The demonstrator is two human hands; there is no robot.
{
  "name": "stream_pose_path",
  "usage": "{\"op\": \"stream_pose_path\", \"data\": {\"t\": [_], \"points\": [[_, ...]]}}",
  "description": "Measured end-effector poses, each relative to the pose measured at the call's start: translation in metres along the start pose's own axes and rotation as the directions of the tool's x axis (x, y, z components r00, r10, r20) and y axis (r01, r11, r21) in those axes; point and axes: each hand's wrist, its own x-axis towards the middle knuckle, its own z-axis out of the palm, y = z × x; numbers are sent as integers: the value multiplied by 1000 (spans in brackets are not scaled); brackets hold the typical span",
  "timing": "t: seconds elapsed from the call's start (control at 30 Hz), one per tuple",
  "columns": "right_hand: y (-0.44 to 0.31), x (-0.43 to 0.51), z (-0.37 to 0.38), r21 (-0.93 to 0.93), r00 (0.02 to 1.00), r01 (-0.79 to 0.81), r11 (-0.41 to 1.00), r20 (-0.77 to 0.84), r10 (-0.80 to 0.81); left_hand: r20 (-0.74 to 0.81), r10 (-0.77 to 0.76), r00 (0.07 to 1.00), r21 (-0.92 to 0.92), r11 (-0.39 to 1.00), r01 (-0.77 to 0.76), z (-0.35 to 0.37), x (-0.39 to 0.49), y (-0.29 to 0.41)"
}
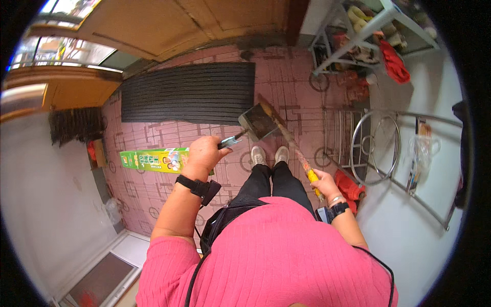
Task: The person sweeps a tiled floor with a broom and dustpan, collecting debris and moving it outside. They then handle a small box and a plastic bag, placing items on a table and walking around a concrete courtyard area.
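Note:
My left hand (205, 155) grips the dark handle of a dustpan (257, 122). The pan hangs out ahead of my shoes, over the pink floor. My right hand (326, 184) is closed around the yellow-wrapped end of a long broom handle (292, 142). Its shaft slants away from me and crosses the right side of the pan; the broom's lower end looks blurred there. A long green printed box (151, 160) appears beyond my left wrist, partly hidden by it. Whether the box touches that hand, I cannot tell.
A black ribbed mat (188, 94) lies ahead, near a wooden door (184, 23). At the right are a metal rack (376, 147), a red bag (347, 188) and a loaded shelf stand (356, 46). Dark bristles (76, 124) show by the left wall.

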Motion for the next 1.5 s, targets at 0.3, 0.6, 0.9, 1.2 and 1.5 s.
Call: {"op": "stream_pose_path", "data": {"t": [0.3, 0.6, 0.9, 1.2, 1.5], "points": [[-1, 52, -11, -297, 1000, 6, 955, -21, -13, -70, -43, 997, -70, 997, 38, 7, -11, -21], [-44, -11, -24, -143, 999, 16, 990, -43, -22, -226, -303, 926, -238, 939, 250, -8, -80, -81], [-48, 21, -48, -423, 987, 91, 901, -85, -140, -243, -642, 727, -438, 742, 509, 1, -187, -136], [-98, 75, -36, -341, 980, 143, 929, -84, -182, -16, -858, 513, -614, 413, 673, 35, -206, -199], [-259, 116, 45, -166, 994, -6, 986, -109, -12, 61, -895, 442, -688, 283, 669, 17, -196, -253]]}}
